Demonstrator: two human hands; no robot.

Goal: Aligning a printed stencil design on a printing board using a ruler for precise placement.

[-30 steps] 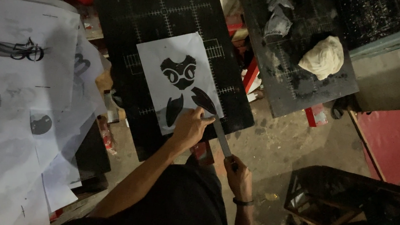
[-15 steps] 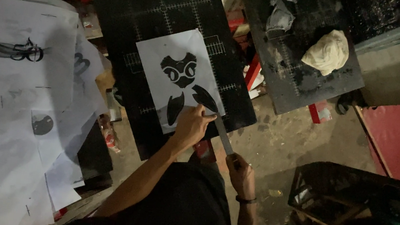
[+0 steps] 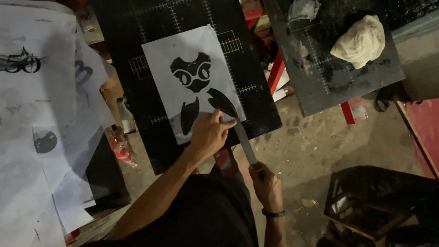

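A paper stencil is pinned down and worked at its lower edge, much as half a second earlier.

The stencil sheet (image 3: 194,81) lies on the black gridded table (image 3: 187,9), under the left hand (image 3: 209,133), whose fingers are pressed flat on it. A metal blade (image 3: 244,144), gripped in the closed right hand (image 3: 266,183), is laid just beside the left fingertips. Little has shifted; the cutting appears unfinished.
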